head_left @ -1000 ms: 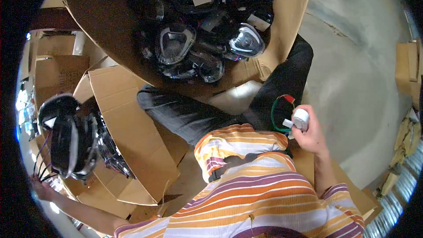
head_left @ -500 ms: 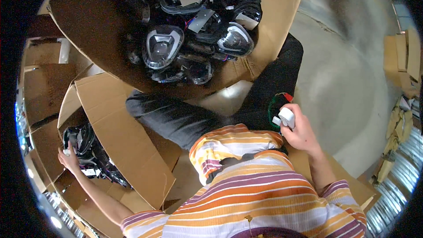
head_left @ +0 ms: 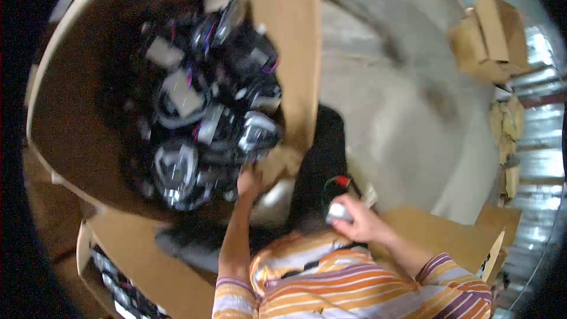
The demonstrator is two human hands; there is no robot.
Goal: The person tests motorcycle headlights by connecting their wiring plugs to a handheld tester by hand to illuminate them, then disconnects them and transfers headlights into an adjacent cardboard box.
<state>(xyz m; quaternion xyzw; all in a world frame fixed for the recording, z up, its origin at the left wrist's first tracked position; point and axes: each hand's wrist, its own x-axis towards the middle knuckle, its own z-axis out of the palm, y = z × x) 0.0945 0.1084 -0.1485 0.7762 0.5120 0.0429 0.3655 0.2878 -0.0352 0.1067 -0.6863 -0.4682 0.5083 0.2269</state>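
Observation:
My left hand (head_left: pixel 251 182) reaches into the large cardboard box, its fingertips by the lower right edge of a heap of lamps. Blur and the lamps hide whether the fingers have closed on anything. The nearest lamp (head_left: pixel 258 132) has a black housing and a clear lens; another clear-lensed lamp (head_left: pixel 176 164) lies to its left. In front of my waist, my right hand (head_left: pixel 359 222) is closed round a small white plastic piece (head_left: pixel 338 213), whose kind I cannot make out. Thin green wire with a red end (head_left: pixel 342 181) shows just beyond that hand.
The large box's wall (head_left: pixel 289 53) rises between the lamps and the concrete floor (head_left: pixel 401 124). At lower left a smaller carton (head_left: pixel 147 248) holds more black lamps (head_left: pixel 127 289). Cardboard boxes (head_left: pixel 487 38) stand at far right. My dark-trousered leg (head_left: pixel 322 159) lies beside the large box.
My left hand has left the smaller carton at left and moved into the large box. The view has swung right. My right hand still holds the white piece.

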